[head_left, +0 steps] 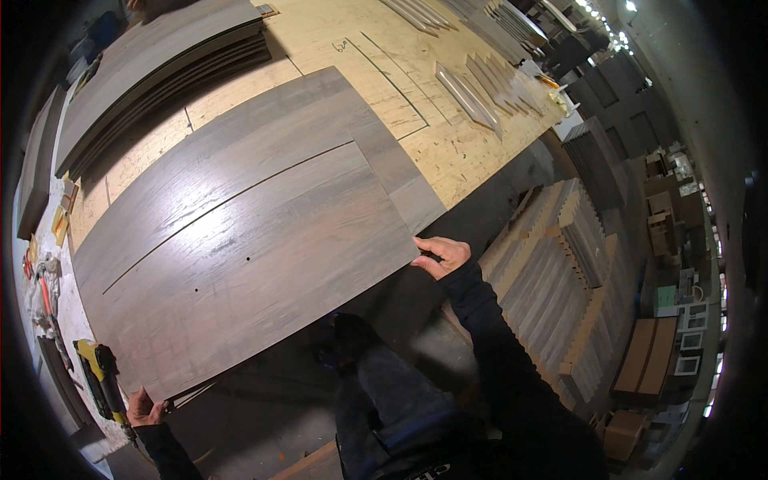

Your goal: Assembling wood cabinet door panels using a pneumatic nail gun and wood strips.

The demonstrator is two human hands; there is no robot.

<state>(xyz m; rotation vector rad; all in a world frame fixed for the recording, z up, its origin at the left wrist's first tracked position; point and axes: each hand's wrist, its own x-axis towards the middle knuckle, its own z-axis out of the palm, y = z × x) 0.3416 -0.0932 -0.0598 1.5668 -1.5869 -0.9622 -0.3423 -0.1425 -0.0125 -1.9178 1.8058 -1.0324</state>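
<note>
A large grey-brown wood-grain panel (pixel 280 240) lies flat on the plywood-topped bench, its near edge hanging over the front. It has a long narrow groove and two small dark holes. More of the same wood grain (pixel 392 168) shows past a seam at its right; whether that is a separate piece I cannot tell. My left hand (pixel 145 408) is closed on the panel's near left corner. At the near right corner my right hand (pixel 442 255) pinches the edge between thumb and fingers. A yellow and black nail gun (pixel 100 376) stands just beyond my left hand.
A stack of similar panels (pixel 160 76) sits at the back left of the bench (pixel 320 48). Mitred wood strips (pixel 468 100) lie at the far right. Below on the right, stacked wood pieces (pixel 544 288) stand beside cardboard boxes (pixel 644 356). My legs are under the near edge.
</note>
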